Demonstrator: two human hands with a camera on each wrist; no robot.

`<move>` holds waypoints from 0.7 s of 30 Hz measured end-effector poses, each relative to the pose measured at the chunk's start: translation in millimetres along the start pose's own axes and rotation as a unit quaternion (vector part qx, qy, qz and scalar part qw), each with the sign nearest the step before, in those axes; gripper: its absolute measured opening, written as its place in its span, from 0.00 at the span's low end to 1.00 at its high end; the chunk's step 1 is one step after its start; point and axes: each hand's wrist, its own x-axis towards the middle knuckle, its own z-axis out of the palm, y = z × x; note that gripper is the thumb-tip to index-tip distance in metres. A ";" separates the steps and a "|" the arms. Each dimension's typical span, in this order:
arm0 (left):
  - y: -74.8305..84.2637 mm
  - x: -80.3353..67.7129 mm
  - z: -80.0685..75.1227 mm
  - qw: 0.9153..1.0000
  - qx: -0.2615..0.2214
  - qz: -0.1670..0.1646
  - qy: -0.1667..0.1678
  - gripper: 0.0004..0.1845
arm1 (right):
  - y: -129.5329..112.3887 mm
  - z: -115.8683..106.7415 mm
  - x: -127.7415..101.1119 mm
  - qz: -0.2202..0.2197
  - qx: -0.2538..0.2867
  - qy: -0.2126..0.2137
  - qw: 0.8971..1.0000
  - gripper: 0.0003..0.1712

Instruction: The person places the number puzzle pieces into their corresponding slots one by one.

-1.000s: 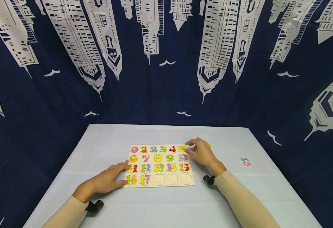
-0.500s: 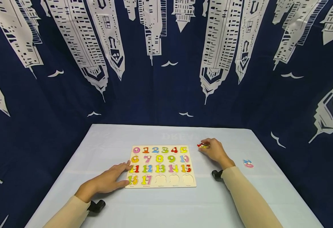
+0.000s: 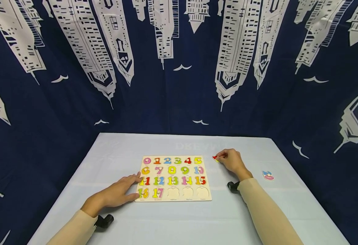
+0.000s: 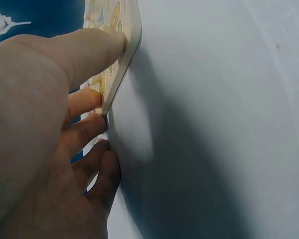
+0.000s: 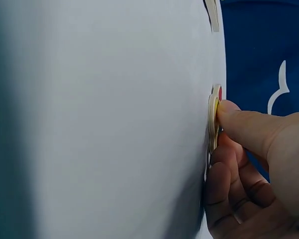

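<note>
A wooden number puzzle board [image 3: 179,200] lies on the white table, its upper rows filled with coloured number pieces. Three bare recesses [image 3: 188,193] show at the bottom right. My left hand [image 3: 114,192] rests on the board's left side; in the left wrist view the thumb [image 4: 97,47] lies on its face by the edge. Right of the board's top corner, my right hand [image 3: 232,161] pinches a red and yellow number puzzle piece [image 3: 214,157]. In the right wrist view that piece [image 5: 213,122] is close over the tabletop, partly hidden by the thumb [image 5: 239,117].
A blue and pink puzzle piece [image 3: 268,175] lies on the table to the right of my right hand. Behind the white table [image 3: 173,224] hangs a dark blue cloth [image 3: 163,102] printed with white buildings. Black wrist cameras [image 3: 104,221] sit at both sleeves.
My right hand has moved right from the board's top right corner to the red and yellow piece and pinches it. The left hand stays on the board.
</note>
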 end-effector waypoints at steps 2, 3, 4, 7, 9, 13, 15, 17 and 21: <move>0.7 -0.1 -0.1 1.000 0.001 0.000 -0.001 0.38 | -0.8 -0.7 -2.0 -0.002 0.003 -0.001 1.000 0.07; 1.1 -0.2 -0.2 1.000 0.002 0.000 -0.001 0.38 | -1.4 -0.8 -3.1 -0.003 0.004 -0.001 1.000 0.07; 1.4 -0.3 -0.3 1.000 0.001 0.000 -0.001 0.38 | -2.3 -0.9 -4.2 -0.004 0.004 0.000 1.000 0.07; 2.5 -0.8 -0.8 1.000 0.001 0.001 0.000 0.38 | -7.1 -1.6 -9.6 -0.018 0.007 -0.003 1.000 0.08; 3.1 -1.5 -1.1 1.000 0.000 0.002 -0.001 0.37 | -12.8 -1.6 -13.6 -0.028 0.009 -0.005 1.000 0.08; 4.1 -2.1 -2.2 1.000 -0.002 0.003 -0.001 0.37 | -29.3 -2.2 -23.8 -0.056 0.004 -0.015 0.998 0.07; 4.3 -1.9 -2.6 1.000 -0.001 0.003 -0.001 0.37 | -39.2 -1.3 -29.5 -0.071 -0.002 -0.021 0.997 0.06; 4.2 -1.5 -2.6 1.000 0.001 0.003 -0.002 0.37 | -49.1 0.2 -35.8 -0.089 -0.007 -0.028 0.996 0.06; 3.0 -1.0 -1.8 1.000 0.003 0.000 -0.003 0.37 | -69.4 8.2 -50.5 -0.127 0.000 -0.051 0.991 0.05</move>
